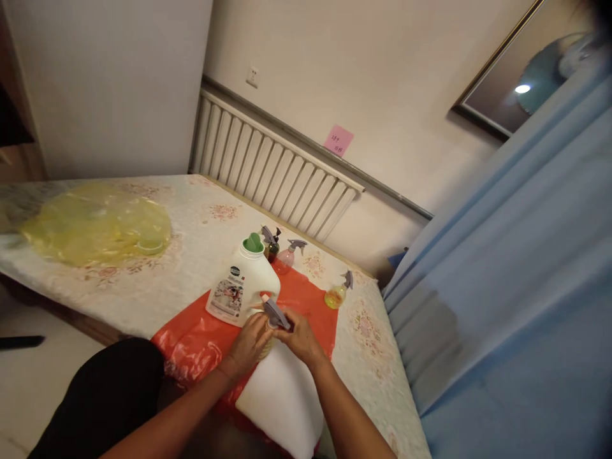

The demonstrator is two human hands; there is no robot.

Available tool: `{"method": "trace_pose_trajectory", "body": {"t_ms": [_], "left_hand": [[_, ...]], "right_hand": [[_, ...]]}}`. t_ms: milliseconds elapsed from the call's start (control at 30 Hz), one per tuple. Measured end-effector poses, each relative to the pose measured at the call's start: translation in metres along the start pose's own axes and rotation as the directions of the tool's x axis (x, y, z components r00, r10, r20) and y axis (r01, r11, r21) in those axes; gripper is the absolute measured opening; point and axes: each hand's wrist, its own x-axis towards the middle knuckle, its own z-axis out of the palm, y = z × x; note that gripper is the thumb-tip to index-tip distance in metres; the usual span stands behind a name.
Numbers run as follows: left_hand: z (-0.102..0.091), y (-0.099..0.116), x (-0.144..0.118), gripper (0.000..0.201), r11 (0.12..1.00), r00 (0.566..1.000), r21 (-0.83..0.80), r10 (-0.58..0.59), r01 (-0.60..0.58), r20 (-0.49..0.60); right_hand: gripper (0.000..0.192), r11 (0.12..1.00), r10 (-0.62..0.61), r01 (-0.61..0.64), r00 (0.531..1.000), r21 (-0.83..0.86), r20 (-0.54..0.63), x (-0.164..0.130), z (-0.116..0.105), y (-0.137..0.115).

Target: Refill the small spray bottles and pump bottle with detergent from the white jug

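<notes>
The left hand (252, 344) is wrapped around the body of a small spray bottle (268, 341), most of which it hides. The right hand (300, 336) grips the bottle's grey trigger head (276, 313) from the right side, fingers closed on it. Both hands meet just above the near edge of a red plastic sheet (306, 299) spread on the tabletop (191, 255), with a white pad (282, 395) lying under the wrists.

Just beyond the hands, on the left, stands a white detergent jug (241, 287) with a green cap (253, 243). Behind it are a dark spray bottle (271, 245) and a pink spray bottle (288, 256), close together. A yellow spray bottle (337, 293) stands apart at the sheet's right edge. Far left on the tabletop lies a crumpled yellow plastic bag (95, 226). A white radiator (272, 172) runs along the far wall, with a pink sticky note (338, 140) above it. A blue curtain (516, 268) hangs on the right.
</notes>
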Motion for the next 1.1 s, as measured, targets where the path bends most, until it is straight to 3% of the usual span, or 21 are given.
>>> {"method": "trace_pose_trajectory", "body": {"t_ms": [100,367,600,833,1100], "left_hand": [[-0.001,0.001,0.001,0.019,1.000,1.000,-0.003,0.003,-0.002,0.008],[-0.003,0.003,0.000,0.026,1.000,1.000,-0.021,0.003,-0.003,0.011],[0.001,0.001,-0.003,0.031,0.996,0.998,-0.066,-0.063,0.062,-0.023],[0.001,0.007,-0.004,0.036,0.990,0.987,-0.068,-0.132,0.127,-0.089],[0.000,0.023,-0.005,0.022,0.985,0.979,-0.067,-0.166,0.159,-0.119]], "right_hand": [[0.025,0.982,-0.021,0.008,0.997,0.191,0.070,0.001,-0.001,0.008],[0.021,0.966,-0.023,0.002,0.997,0.260,0.077,0.010,0.001,0.012],[0.016,0.967,0.038,-0.002,0.990,0.255,-0.137,0.003,0.020,0.021],[0.014,0.964,0.127,-0.025,0.918,0.264,-0.375,-0.005,0.054,0.022],[0.014,0.960,0.135,-0.013,0.897,0.280,-0.421,-0.008,0.057,0.020]]}}
